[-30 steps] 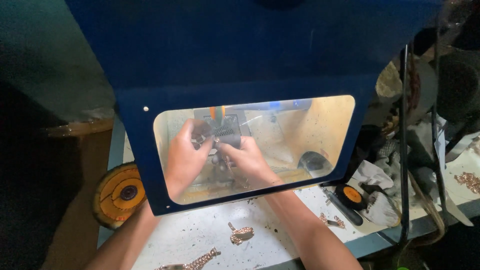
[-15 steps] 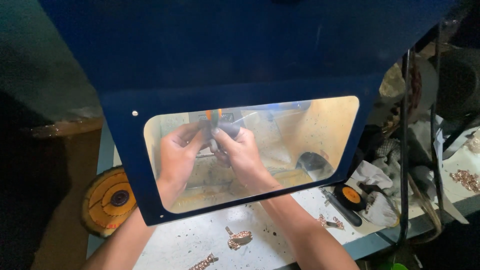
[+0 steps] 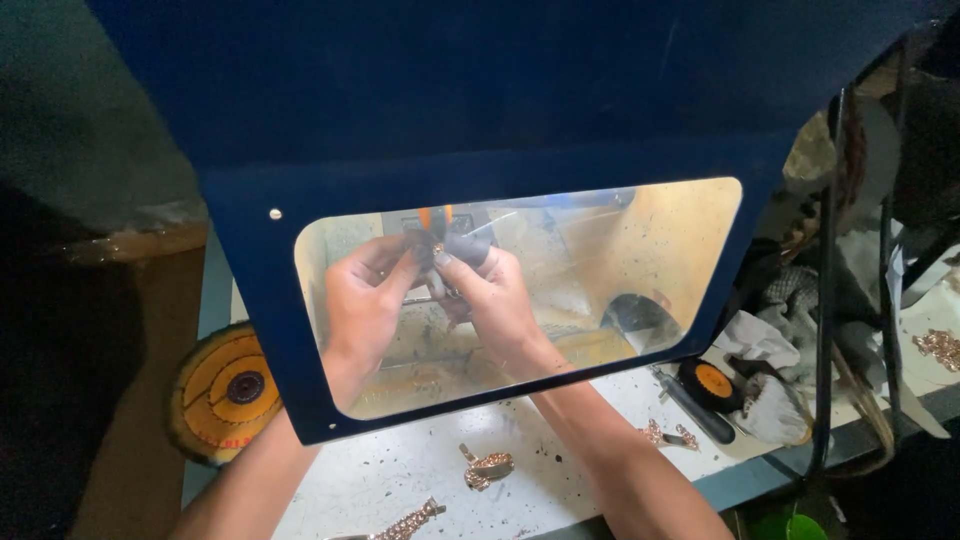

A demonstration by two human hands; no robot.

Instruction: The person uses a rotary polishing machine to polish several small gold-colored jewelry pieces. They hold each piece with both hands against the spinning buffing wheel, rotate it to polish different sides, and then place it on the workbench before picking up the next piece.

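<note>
Both hands inside blue shielded cabinet (image 3: 480, 130), seen through clear window (image 3: 520, 290). Left hand (image 3: 362, 305) and right hand (image 3: 492, 295) raised together at centre of window, fingertips meeting on a small metal piece (image 3: 437, 250), copper-gold in tone, pressed up toward orange-tipped tool head (image 3: 436, 216) at 12 o'clock of the hands. Left grip: closed, pinching the piece from 9 o'clock. Right grip: closed on same piece from 3 o'clock. Exact shape of piece too small to tell.

Step in hand, as judged: working the piece against the tool head inside the cabinet, mid-pass rather than loading or unloading.

Next move calls for: steady two-handed pinch, small rotation of piece to present a fresh face, fingertips kept clear of the tool head.

On white surface (image 3: 420, 470) outside the window: gold-toned chain piece (image 3: 487, 466) at 6 o'clock, another chain strip (image 3: 408, 521) at 7 o'clock, yellow-orange buffing wheel (image 3: 225, 390) at 8 o'clock, dark-handled tool (image 3: 692, 405) and small orange-centred wheel (image 3: 712, 382) at 4 o'clock.
</note>
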